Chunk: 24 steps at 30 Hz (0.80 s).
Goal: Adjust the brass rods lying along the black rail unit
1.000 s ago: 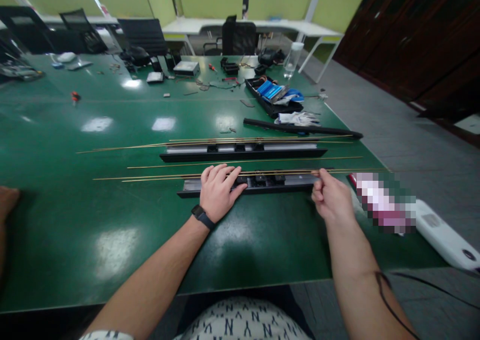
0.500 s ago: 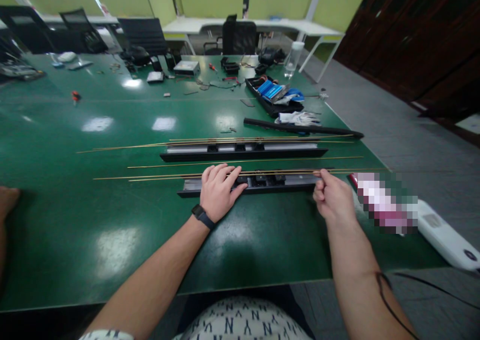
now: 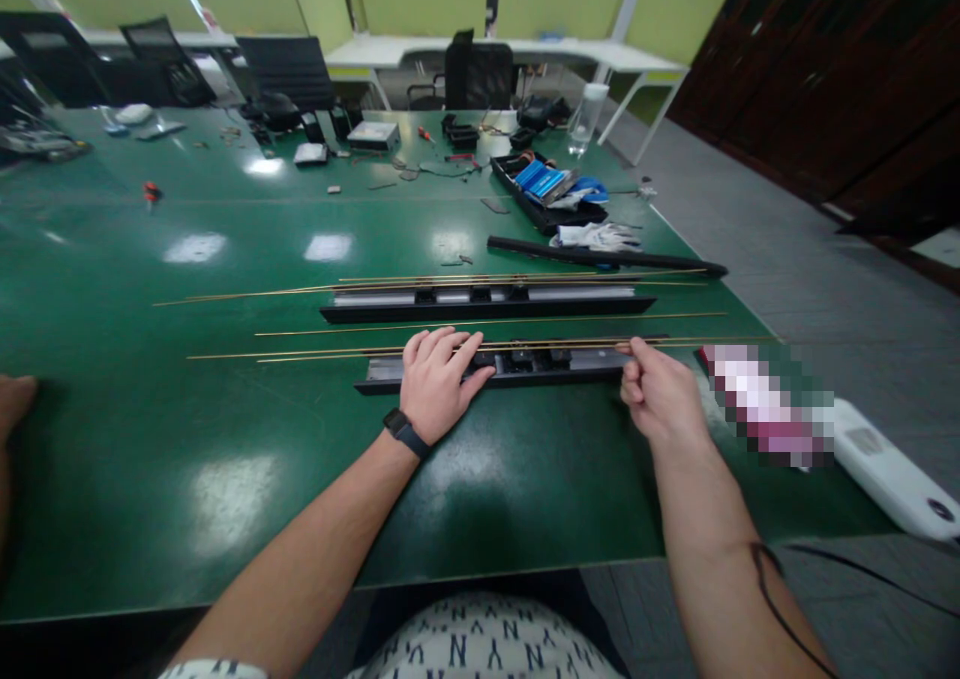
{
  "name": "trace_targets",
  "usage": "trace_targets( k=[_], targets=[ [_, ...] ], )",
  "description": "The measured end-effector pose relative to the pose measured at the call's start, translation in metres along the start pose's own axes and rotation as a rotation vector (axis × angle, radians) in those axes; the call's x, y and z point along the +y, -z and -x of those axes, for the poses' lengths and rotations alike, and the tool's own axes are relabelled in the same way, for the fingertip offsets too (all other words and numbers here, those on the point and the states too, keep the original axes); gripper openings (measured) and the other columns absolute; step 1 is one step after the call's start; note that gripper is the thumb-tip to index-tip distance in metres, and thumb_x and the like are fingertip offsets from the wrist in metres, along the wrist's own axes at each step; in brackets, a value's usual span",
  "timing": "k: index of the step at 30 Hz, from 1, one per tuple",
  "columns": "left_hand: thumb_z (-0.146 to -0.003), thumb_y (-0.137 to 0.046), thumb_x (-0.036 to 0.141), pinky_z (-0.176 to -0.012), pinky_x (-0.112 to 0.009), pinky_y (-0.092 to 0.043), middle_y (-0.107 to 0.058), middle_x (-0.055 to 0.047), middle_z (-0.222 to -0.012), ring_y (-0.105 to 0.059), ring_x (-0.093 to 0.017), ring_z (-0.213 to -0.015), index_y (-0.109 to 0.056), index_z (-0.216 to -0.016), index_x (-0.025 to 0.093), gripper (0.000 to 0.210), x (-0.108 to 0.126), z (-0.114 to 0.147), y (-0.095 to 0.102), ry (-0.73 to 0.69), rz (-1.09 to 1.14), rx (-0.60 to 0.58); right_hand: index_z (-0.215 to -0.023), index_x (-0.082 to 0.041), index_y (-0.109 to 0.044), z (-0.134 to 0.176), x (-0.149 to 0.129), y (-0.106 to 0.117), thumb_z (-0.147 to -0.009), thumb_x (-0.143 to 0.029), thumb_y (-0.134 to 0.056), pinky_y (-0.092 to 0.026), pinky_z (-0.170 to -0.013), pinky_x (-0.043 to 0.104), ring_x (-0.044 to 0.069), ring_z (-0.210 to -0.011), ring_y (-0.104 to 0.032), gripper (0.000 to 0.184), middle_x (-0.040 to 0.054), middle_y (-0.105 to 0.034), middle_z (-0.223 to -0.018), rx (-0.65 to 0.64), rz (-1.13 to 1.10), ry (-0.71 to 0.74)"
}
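My left hand (image 3: 437,384) lies across the near black rail (image 3: 577,373), its fingers bent over the far side and its thumb inside the channel. A dark watch (image 3: 397,422) is on that wrist. Small black blocks (image 3: 520,360) sit in the channel. My right hand (image 3: 666,391) pinches a thin brass rod (image 3: 574,345) between thumb and forefinger near the rail's right end. Several such rods run lengthwise along the rail and past its left end. A single loose rod (image 3: 337,330) lies just beyond. Parallel to it, farther off, stands a second black rail (image 3: 487,312) with rods along it.
Behind the rails are a long black strip (image 3: 600,256), white gloves (image 3: 596,236) and a black tray (image 3: 517,191) with blue items. A white device (image 3: 892,474) lies at the right edge of the green table (image 3: 525,499). Another person's hand (image 3: 15,404) shows at far left.
My right hand has moved slightly left along the rail. The thin rod end that stuck out far to the right now reaches less far. My left hand has stayed in place.
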State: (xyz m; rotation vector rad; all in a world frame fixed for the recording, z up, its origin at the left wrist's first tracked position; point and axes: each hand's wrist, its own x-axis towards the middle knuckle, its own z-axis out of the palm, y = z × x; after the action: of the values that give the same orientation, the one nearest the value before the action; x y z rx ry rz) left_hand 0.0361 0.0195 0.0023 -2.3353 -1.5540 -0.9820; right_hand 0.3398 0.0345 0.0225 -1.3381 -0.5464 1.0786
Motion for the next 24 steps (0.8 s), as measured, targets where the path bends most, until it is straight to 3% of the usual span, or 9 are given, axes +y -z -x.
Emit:
trace_targets(
  k=[7, 16, 24],
  targets=[
    [-0.098, -0.064, 0.050, -0.115, -0.050, -0.034, -0.074, -0.008, -0.125, -0.062, -0.029, -0.127, -0.068, -0.133, 0.025, 0.043, -0.0009, -0.0003, -0.0003, -0.003, -0.001, -0.008, -0.080, -0.015, -0.069, -0.0074, 0.0014, 0.0062, -0.085, -0.034, -0.080, -0.025, -0.029, 0.014, 0.004, -0.031, -0.037, 0.022, -0.0059, -0.052, -0.050, 0.069, -0.046, 0.032],
    [-0.098, -0.064, 0.049, -0.116, -0.050, -0.032, -0.074, -0.009, -0.127, -0.060, -0.029, -0.130, -0.067, -0.135, 0.027, 0.044, -0.0003, 0.0000, -0.0001, 0.015, 0.007, -0.021, -0.084, -0.014, -0.071, -0.0050, 0.0032, 0.0040, -0.082, -0.038, -0.083, -0.023, -0.029, 0.014, 0.004, -0.030, -0.035, 0.027, -0.0053, -0.052, -0.049, 0.002, 0.006, 0.001],
    [-0.098, -0.064, 0.050, -0.116, -0.050, -0.033, -0.074, -0.009, -0.127, -0.061, -0.030, -0.129, -0.067, -0.135, 0.027, 0.043, -0.0005, 0.0003, -0.0001, 0.008, 0.014, -0.017, -0.083, -0.015, -0.070, -0.0065, -0.0023, 0.0068, -0.084, -0.034, -0.080, -0.025, -0.029, 0.013, 0.003, -0.032, -0.036, 0.021, -0.0057, -0.051, -0.050, 0.054, -0.045, 0.016]
  ],
)
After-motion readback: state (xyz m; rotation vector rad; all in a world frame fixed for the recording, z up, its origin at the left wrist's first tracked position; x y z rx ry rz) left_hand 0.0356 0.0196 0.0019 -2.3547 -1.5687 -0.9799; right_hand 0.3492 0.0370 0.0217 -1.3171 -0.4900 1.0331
